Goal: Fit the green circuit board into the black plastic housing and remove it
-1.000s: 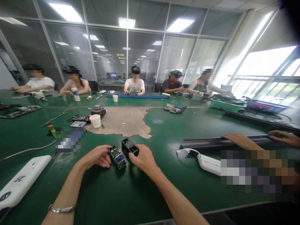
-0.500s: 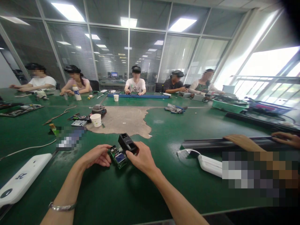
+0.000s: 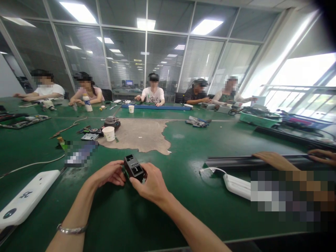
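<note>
My right hand (image 3: 152, 182) is closed on a black plastic housing (image 3: 133, 167) with rectangular cutouts in its face. The housing lies over a green circuit board (image 3: 126, 171), of which only a strip at the left edge shows. My left hand (image 3: 112, 174) grips that board by its left side, fingers curled. The board's small screen is now hidden under the housing. Whether the two parts are fully seated together I cannot tell. Both hands are just above the green table (image 3: 115, 217).
To the left lie a white power bank (image 3: 28, 199) and a blurred-out phone (image 3: 78, 154). A paper cup (image 3: 109, 133) stands beside electronic parts. At right are a white device (image 3: 237, 187), a dark metal bar (image 3: 231, 161) and a co-worker's hand (image 3: 273, 159). Several people sit opposite.
My right hand has brought the black housing left and down over the circuit board, covering its screen. My left hand has stayed nearly in place, still on the board.
</note>
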{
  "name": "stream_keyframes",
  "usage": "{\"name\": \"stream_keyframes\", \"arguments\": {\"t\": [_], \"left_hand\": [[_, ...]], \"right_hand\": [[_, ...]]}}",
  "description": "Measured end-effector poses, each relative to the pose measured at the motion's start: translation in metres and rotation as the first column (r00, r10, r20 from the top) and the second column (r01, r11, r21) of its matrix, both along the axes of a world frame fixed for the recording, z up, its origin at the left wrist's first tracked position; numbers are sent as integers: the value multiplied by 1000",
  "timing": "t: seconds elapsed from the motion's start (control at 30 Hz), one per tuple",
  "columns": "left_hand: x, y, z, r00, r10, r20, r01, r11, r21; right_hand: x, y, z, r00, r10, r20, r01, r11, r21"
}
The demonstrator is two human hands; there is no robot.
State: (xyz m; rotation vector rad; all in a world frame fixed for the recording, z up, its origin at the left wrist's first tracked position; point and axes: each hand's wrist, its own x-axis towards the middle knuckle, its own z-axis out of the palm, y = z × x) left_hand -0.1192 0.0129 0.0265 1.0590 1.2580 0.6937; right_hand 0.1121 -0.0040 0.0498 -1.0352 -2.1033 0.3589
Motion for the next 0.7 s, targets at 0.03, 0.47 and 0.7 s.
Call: {"name": "stream_keyframes", "arguments": {"t": [0.03, 0.47, 0.7], "left_hand": [[0, 0, 0, 1000, -3, -1, 3, 1000, 1], [8, -5, 16, 998, 14, -55, -14, 1000, -8], [5, -3, 9, 998, -4, -62, 5, 1000, 10]], "right_hand": [[-1, 0, 0, 1000, 5, 14, -5, 1000, 0], [2, -3, -18, 986, 0, 165, 12, 997, -71], [1, -2, -16, 994, 28, 104, -22, 998, -66]]}}
